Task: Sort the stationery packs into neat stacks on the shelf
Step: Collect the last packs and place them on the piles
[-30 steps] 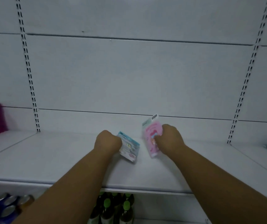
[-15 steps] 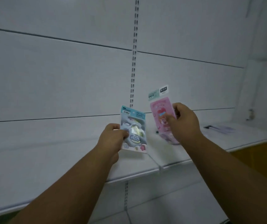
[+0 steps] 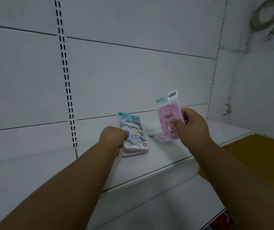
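Note:
My left hand [image 3: 112,137] grips the left edge of a blue pack [image 3: 133,131] with a cartoon unicorn, tilted and low over the white shelf [image 3: 162,161]; its lower end touches a pink pack [image 3: 133,152] lying flat there. My right hand [image 3: 193,126] pinches a pink pack [image 3: 167,121] with a cartoon girl, held upright above the shelf. Under it lies a small blurred pile of packs [image 3: 160,138].
The white back wall has slotted uprights [image 3: 66,83] left and right. A second white shelf [image 3: 174,201] juts out below. A yellow surface [image 3: 256,155] shows at the right past the shelf's end. A coiled cable [image 3: 265,15] hangs top right.
The view has swung further right. Both hands have lowered their packs toward the shelf, the blue one now down onto a flat pack, the pink one above a small pile.

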